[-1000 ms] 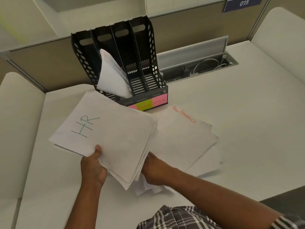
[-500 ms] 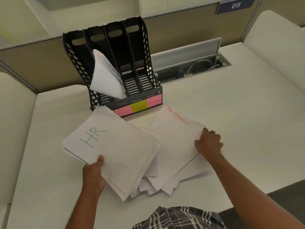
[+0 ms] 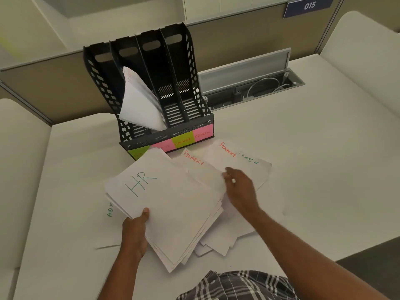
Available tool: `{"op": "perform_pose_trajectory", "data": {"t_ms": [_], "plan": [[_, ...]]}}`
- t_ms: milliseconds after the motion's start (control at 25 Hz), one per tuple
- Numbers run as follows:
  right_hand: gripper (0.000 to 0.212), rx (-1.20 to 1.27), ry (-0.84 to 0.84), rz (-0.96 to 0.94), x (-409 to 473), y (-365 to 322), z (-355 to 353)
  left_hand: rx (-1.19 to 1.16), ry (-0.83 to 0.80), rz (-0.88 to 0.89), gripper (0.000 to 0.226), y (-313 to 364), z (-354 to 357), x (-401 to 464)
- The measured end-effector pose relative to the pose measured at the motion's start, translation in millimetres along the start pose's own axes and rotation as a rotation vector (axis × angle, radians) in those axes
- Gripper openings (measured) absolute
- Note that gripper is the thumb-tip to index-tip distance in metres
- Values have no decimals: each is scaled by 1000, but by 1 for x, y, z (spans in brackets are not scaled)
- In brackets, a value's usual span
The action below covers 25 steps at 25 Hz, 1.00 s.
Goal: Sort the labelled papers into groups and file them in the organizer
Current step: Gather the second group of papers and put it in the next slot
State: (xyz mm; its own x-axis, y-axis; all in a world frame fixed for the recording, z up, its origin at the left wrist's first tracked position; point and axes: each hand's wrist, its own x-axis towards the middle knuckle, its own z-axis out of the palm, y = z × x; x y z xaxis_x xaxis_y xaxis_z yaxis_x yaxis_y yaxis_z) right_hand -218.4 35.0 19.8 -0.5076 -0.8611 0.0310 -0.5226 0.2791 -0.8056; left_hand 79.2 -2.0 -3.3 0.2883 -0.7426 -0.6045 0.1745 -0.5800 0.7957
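The left hand (image 3: 135,231) is gripping the HR stack (image 3: 164,204) at its near edge, thumb on top, just in front of the organizer (image 3: 151,100). The right hand (image 3: 239,188) is resting with loosely bent fingers on the loose Finance sheets (image 3: 216,163) beside the stack, though I cannot tell if it is pinching one. The papers are light, floppy and slippery, so it seems best to take hold at an edge.

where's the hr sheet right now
The HR sheet tops the stack gripped by the left hand, left of centre in the head view, just before the black organizer, beside the FINANCE sheets.
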Motion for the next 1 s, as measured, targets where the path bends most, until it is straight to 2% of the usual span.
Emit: {"op": "perform_pose_trajectory", "data": {"t_ms": [80,200,280,400,480,560,640,720,880,1000], "plan": [[37,-196,112,142,19,20,-18,-11,18,1,28,1,-3,2],[47,-439,-73,350,44,45,-43,-14,37,-17,27,2,-7,7],[48,-402,-145,374,52,52,-47,-7,42,-25,28,2,-6,10],[44,-326,-119,359,52,42,-45,10,56,-19,33,2,-1,9],[35,-284,-34,238,41,27,-39,3,58,-16,34,0,-1,9],[22,-123,60,-29,18,6,-27,-9,61,-22,34,-1,-3,9],[11,-5,45,-374,-14,-13,-13,-26,55,-39,33,-2,-5,9],[9,23,-35,-615,-41,-22,0,-42,43,-55,26,-3,-6,9],[12,6,-93,-758,-63,-21,13,-55,32,-67,5,-4,-7,8],[16,78,24,-665,-50,-18,6,-44,20,-37,17,-5,-6,6]]}}
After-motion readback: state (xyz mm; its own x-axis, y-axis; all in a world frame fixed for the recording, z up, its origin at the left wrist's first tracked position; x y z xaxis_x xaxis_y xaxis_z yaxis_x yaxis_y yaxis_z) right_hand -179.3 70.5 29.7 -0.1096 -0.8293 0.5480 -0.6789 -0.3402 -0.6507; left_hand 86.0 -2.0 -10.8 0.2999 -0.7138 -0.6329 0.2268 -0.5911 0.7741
